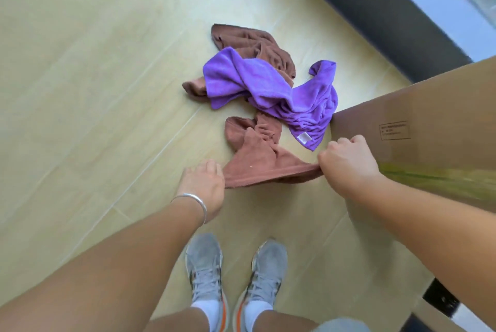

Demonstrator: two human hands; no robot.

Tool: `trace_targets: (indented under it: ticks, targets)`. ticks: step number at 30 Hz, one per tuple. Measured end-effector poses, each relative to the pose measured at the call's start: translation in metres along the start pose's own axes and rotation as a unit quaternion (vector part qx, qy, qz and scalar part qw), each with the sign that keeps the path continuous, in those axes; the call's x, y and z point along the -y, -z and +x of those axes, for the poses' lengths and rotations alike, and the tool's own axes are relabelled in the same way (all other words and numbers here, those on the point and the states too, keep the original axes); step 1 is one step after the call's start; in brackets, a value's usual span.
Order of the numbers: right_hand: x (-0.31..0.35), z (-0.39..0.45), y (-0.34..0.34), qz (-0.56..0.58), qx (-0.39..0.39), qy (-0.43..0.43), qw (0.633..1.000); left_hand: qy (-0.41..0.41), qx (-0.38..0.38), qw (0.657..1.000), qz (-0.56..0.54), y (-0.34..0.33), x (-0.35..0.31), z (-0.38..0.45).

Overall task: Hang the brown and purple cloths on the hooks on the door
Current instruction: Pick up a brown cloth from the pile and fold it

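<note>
The brown terry cloth (257,159) lies crumpled on the pale tiled floor (80,90), long and twisted, its far part running under the purple microfibre cloth (268,84) and its near hem stretched between the two hands. The purple cloth sprawls across the brown one's middle, its labelled corner beside the large cardboard box (416,127) that stands to the right.

The right hand (346,162) is clenched over the right corner of the near hem, the fabric disappearing under its curled fingers. The left hand (204,186), a silver bangle (193,204) on its wrist, sits at the hem's left corner; its fingers curl down at the cloth's edge, but whether they have truly pinched the fabric cannot be told from this angle.

The main risk is the tangle. If the brown cloth is raised now, the purple one draped over it will likely ride up with it, then slide off partway and drop, or stay snagged and arrive at the door as one bundle. A one-sided hold would leave the hem sagging, hard to loop over a hook. The box corner sits close to the right forearm and could catch the trailing fabric. The grey trainers (236,283) stand just behind the hem, so a dragging end could be stepped on. Door and hooks are out of view.
</note>
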State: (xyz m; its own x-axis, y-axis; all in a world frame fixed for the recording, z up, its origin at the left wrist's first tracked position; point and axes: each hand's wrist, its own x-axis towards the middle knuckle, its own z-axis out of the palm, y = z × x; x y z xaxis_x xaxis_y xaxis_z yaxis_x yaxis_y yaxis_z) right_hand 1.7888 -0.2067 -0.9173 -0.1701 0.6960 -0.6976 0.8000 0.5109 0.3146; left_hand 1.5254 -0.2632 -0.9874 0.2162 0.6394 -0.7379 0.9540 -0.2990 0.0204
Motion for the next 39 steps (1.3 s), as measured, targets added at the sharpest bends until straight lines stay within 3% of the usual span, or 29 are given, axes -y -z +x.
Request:
trace_targets:
  ticks: [4, 9, 15, 22, 30, 34, 39]
  targets:
    - [0.006, -0.026, 0.109, -0.018, -0.031, 0.02, 0.999, 0.068, -0.041, 0.993, -0.091, 0.051, 0.062, -0.078]
    - [0.024, -0.045, 0.248, -0.065, -0.122, 0.05, 0.989, 0.165, -0.093, 0.967, -0.171, 0.112, 0.158, -0.164]
    - [0.079, -0.059, 0.407, -0.058, -0.262, 0.11, 0.957, 0.266, -0.156, 0.932, -0.191, 0.167, 0.282, -0.273]
    - [0.153, -0.1, 0.527, -0.052, -0.343, 0.168, 0.923, 0.377, -0.197, 0.879, -0.215, 0.184, 0.374, -0.398]
    - [0.196, -0.147, 0.534, -0.062, -0.365, 0.224, 0.902, 0.446, -0.22, 0.836, -0.234, 0.144, 0.359, -0.487]
    - [0.209, -0.151, 0.483, -0.052, -0.352, 0.27, 0.895, 0.461, -0.225, 0.819, -0.257, 0.087, 0.314, -0.487]
    - [0.223, -0.128, 0.371, -0.074, -0.285, 0.311, 0.904, 0.443, -0.183, 0.826, -0.296, -0.014, 0.238, -0.445]
